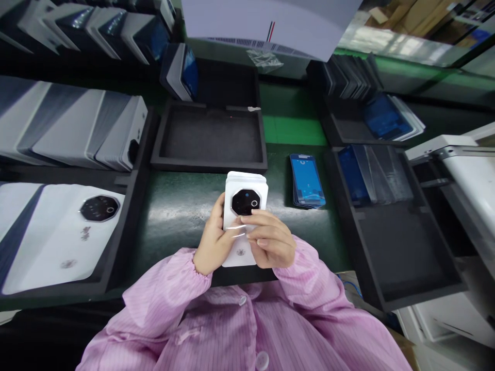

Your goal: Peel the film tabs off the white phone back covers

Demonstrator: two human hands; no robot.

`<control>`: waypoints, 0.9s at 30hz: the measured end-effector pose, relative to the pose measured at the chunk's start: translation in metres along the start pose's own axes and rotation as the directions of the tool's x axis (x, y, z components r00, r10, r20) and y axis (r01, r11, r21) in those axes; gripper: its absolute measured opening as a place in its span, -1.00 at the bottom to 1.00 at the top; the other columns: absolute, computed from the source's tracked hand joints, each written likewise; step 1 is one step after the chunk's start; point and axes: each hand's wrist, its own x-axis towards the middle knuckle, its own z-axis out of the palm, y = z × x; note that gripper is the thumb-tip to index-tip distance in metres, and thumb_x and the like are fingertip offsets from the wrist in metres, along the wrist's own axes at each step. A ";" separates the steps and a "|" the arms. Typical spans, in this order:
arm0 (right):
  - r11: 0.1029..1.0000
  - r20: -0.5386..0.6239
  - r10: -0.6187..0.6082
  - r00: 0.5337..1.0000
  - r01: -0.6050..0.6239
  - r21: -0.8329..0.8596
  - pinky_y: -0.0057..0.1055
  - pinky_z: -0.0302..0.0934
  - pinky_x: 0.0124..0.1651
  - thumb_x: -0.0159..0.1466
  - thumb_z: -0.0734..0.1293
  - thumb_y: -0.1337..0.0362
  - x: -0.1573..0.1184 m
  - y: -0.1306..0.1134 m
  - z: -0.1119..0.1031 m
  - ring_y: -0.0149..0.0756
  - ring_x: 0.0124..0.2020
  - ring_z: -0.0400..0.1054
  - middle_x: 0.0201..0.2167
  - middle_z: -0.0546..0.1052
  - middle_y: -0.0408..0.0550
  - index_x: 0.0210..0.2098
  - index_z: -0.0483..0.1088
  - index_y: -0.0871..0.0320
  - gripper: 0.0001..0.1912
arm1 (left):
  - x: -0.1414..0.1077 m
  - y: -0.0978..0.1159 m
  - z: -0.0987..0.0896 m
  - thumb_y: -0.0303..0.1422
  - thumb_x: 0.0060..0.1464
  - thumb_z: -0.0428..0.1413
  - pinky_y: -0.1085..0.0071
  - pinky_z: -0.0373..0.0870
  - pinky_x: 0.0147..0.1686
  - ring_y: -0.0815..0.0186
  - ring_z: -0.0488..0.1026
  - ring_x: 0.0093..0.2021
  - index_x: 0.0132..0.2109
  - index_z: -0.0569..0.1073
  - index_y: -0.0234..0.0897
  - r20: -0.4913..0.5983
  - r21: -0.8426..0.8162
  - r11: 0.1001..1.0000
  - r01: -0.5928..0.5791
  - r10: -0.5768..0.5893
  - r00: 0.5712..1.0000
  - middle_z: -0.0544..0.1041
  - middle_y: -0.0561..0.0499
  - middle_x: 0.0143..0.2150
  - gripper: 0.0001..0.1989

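Observation:
A stack of white phone back panels, the top one with a black octagonal camera area, lies in front of my body. My left hand is wrapped round the stack's left side, its thumb across the top panel. Over the panel's middle, just below the camera area, my right hand has its fingers pinched together at a small piece of clear film. The film shows as shiny edges between both hands. To the right stands a small pile of blue-faced sheets on the green table.
Black trays hold white panels at the left and clear and blue sheets at the right. Another black tray lies beyond my hands. A white surface with a barcode strip is at the top. A plastic bag lies below it.

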 end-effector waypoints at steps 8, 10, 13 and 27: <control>0.999 0.032 0.002 0.999 -0.003 0.053 -0.11 0.47 -0.05 0.23 0.16 0.48 -0.005 0.003 -0.001 -0.25 -0.04 0.43 -0.38 0.41 -0.12 0.03 0.13 0.07 -0.60 | -0.004 -0.005 0.000 -0.31 0.15 0.10 0.32 0.36 0.00 0.12 0.30 0.17 0.30 0.07 -0.28 0.061 0.090 0.995 -0.031 0.025 0.998 0.28 -0.15 0.23 -0.37; 0.999 0.022 -0.010 1.000 0.009 0.044 -0.16 0.49 -0.08 0.21 0.17 0.49 -0.006 0.004 -0.001 -0.27 -0.06 0.43 -0.36 0.41 -0.11 0.03 0.14 0.09 -0.60 | -0.005 -0.006 0.000 -0.32 0.15 0.10 0.31 0.35 0.00 0.11 0.27 0.19 0.31 0.05 -0.27 0.087 0.087 0.996 -0.029 0.021 0.996 0.26 -0.15 0.24 -0.36; 0.999 0.037 -0.036 0.999 0.035 0.027 -0.15 0.48 -0.06 0.19 0.20 0.52 -0.004 0.004 -0.001 -0.24 -0.06 0.43 -0.34 0.43 -0.08 -0.03 0.19 0.15 -0.64 | -0.004 -0.005 0.001 -0.35 0.14 0.08 0.29 0.32 0.05 0.12 0.29 0.18 0.30 0.07 -0.30 0.085 0.056 0.998 -0.020 0.015 0.996 0.28 -0.16 0.23 -0.38; 0.997 0.114 -0.073 0.991 0.074 -0.006 -0.15 0.46 -0.01 0.21 0.27 0.50 0.005 -0.001 -0.004 -0.11 0.04 0.39 -0.30 0.52 0.02 -0.15 0.30 0.23 -0.79 | 0.001 0.002 0.002 -0.30 0.15 0.10 0.29 0.35 0.02 0.19 0.40 0.05 0.21 0.21 -0.31 -0.002 -0.085 0.996 0.029 -0.029 1.000 0.41 -0.13 0.08 -0.49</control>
